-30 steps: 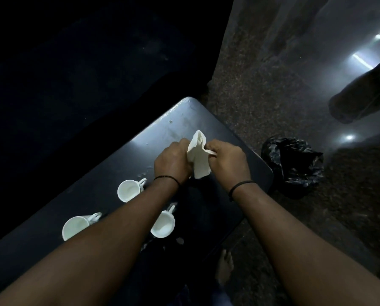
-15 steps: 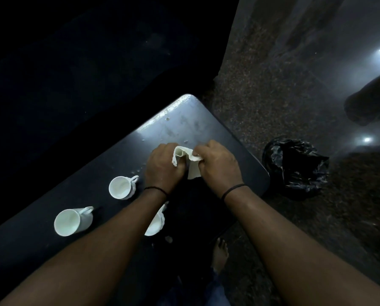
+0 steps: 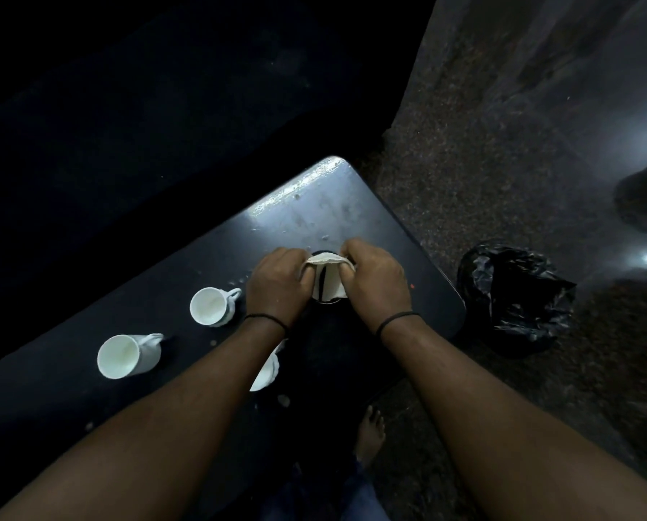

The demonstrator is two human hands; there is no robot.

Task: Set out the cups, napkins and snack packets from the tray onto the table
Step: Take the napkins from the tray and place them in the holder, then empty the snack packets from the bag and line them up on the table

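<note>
My left hand [image 3: 278, 282] and my right hand [image 3: 374, 278] both pinch a white napkin [image 3: 327, 282], folded between them low over the dark table [image 3: 370, 223]. A dark round shape, hard to make out, lies right under the napkin. Two white cups stand on the table to the left, one near my left wrist [image 3: 212, 306] and one farther left [image 3: 126, 356]. A third white cup [image 3: 267, 372] is partly hidden under my left forearm. The tray cannot be made out in the dark.
The table's right edge and rounded far corner lie close to my hands. A black plastic bag [image 3: 517, 295] sits on the speckled floor to the right. A bare foot [image 3: 370, 432] shows below the table's front edge. The left background is black.
The napkin was held up loose between my hands; both hands have folded it smaller and lowered it toward the table.
</note>
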